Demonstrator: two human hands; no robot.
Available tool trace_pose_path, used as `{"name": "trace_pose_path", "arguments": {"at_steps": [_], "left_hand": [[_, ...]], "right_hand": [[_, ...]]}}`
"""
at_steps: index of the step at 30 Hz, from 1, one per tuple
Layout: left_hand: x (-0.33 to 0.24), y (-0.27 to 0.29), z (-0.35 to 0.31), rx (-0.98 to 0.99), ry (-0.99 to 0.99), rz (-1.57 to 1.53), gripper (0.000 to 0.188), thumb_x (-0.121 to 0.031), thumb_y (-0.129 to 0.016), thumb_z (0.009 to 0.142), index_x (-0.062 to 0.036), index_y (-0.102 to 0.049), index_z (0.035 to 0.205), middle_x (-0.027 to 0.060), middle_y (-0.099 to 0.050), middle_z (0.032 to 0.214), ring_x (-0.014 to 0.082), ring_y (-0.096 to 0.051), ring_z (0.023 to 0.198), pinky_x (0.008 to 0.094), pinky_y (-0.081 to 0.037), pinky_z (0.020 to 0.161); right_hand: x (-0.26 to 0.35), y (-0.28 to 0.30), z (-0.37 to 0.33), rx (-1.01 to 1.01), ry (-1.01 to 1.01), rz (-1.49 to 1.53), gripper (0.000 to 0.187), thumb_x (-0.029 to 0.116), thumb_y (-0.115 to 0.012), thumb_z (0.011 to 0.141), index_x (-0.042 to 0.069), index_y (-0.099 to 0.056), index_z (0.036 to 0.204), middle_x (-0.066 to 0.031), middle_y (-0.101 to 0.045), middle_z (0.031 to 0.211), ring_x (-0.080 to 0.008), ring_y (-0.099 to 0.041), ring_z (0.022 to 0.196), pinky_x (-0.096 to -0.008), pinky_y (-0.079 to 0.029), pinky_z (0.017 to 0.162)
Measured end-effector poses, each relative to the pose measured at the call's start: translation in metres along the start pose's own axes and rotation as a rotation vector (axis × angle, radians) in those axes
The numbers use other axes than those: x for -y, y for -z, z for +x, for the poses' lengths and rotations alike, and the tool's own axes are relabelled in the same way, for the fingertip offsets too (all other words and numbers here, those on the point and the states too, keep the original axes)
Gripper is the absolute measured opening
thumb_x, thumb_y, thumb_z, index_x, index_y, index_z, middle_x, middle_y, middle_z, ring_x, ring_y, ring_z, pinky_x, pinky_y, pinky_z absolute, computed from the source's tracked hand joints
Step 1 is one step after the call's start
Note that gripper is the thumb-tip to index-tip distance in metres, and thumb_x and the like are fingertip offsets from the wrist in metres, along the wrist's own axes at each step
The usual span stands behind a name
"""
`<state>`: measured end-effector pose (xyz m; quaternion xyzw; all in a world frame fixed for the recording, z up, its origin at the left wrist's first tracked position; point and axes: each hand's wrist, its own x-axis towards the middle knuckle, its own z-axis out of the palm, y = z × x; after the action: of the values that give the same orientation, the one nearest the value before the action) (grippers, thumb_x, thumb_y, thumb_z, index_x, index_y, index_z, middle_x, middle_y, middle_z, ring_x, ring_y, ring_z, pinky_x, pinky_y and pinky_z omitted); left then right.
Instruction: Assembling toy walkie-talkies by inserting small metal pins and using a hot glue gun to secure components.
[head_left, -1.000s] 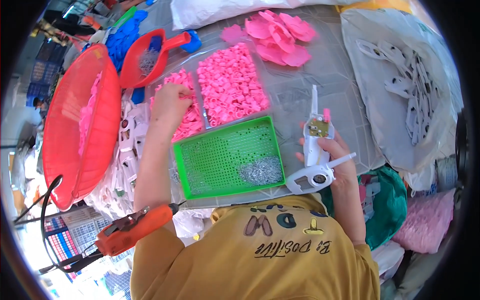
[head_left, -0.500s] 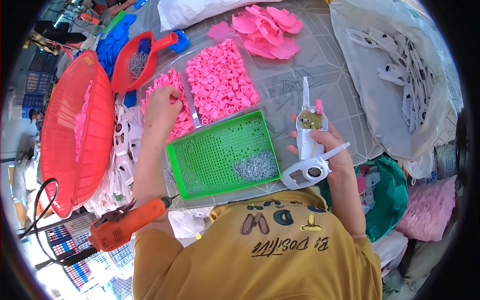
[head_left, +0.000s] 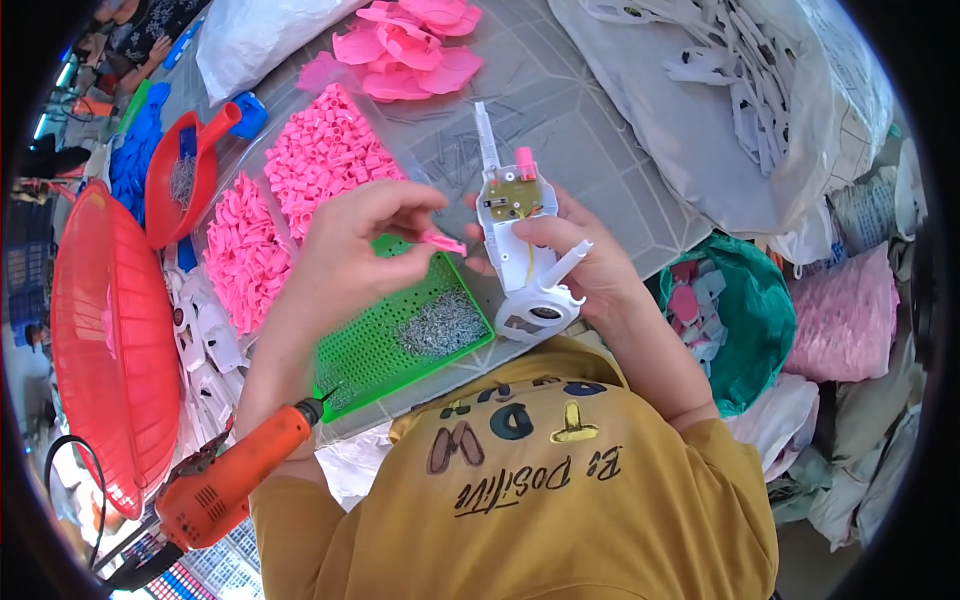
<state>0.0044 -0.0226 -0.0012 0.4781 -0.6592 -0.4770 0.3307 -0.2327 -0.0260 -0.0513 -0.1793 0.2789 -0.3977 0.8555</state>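
My left hand (head_left: 372,245) pinches a small pink plastic piece (head_left: 441,241) between thumb and fingertips, above the green perforated tray (head_left: 385,312). A little to the right, my right hand (head_left: 578,240) is closed around a white plastic toy housing half (head_left: 513,255), its thumb lying across the inside. A small circuit board (head_left: 514,198) with wires sits in the housing, and a pink cap (head_left: 525,162) stands at its upper edge. The pink piece and the housing are apart. Tiny screws (head_left: 440,322) are heaped in the tray's right part.
Pink slim pieces (head_left: 243,255) and pink tubular pieces (head_left: 325,150) fill bins behind my left hand. An orange electric screwdriver (head_left: 235,480) hangs by my left forearm. A red basket (head_left: 110,350) and red scoop (head_left: 180,180) stand left; a green bag (head_left: 757,330) stands right.
My left hand has come out of the bin of slim pink pieces with one piece, moving right toward the housing. The view has shifted; my right hand still holds the housing.
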Motion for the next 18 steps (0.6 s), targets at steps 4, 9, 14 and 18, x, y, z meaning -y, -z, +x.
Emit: {"name": "trace_pose_path", "arguments": {"at_steps": [4, 9, 14, 18], "left_hand": [[0.004, -0.019, 0.011, 0.019, 0.062, -0.183, 0.026, 0.004, -0.068, 0.084, 0.0021, -0.068, 0.110, 0.0059, -0.069, 0.098, 0.0125, -0.067, 0.090, 0.0266, -0.054, 0.083], [0.012, -0.025, 0.011, -0.026, 0.077, -0.373, 0.020, 0.003, -0.071, 0.086, 0.0017, -0.070, 0.106, 0.0066, -0.071, 0.098, 0.0127, -0.068, 0.090, 0.0264, -0.054, 0.081], [0.012, -0.028, 0.010, -0.078, 0.084, -0.327, 0.018, 0.003, -0.071, 0.087, 0.0013, -0.072, 0.105, 0.0062, -0.071, 0.098, 0.0123, -0.067, 0.090, 0.0249, -0.054, 0.080], [0.014, -0.030, 0.011, -0.088, 0.068, -0.333, 0.019, 0.003, -0.071, 0.087, 0.0015, -0.072, 0.105, 0.0063, -0.071, 0.098, 0.0119, -0.067, 0.089, 0.0244, -0.054, 0.080]], "right_hand": [[0.000, 0.000, -0.003, -0.007, -0.031, -0.002, 0.061, 0.002, -0.060, 0.083, -0.002, -0.041, 0.141, -0.0209, -0.057, 0.131, -0.0326, -0.064, 0.114, -0.0535, -0.056, 0.097], [0.001, 0.002, -0.007, 0.009, -0.021, 0.050, 0.055, 0.002, -0.061, 0.086, -0.001, -0.041, 0.138, -0.0181, -0.058, 0.130, -0.0284, -0.063, 0.114, -0.0520, -0.056, 0.097], [-0.002, 0.001, -0.006, 0.016, -0.019, 0.044, 0.053, 0.004, -0.061, 0.088, -0.001, -0.043, 0.137, -0.0178, -0.058, 0.130, -0.0277, -0.063, 0.114, -0.0526, -0.057, 0.096], [-0.002, 0.002, -0.006, -0.012, -0.037, 0.046, 0.061, 0.002, -0.061, 0.085, 0.001, -0.041, 0.141, -0.0170, -0.057, 0.128, -0.0294, -0.062, 0.115, -0.0596, -0.054, 0.098]]}}
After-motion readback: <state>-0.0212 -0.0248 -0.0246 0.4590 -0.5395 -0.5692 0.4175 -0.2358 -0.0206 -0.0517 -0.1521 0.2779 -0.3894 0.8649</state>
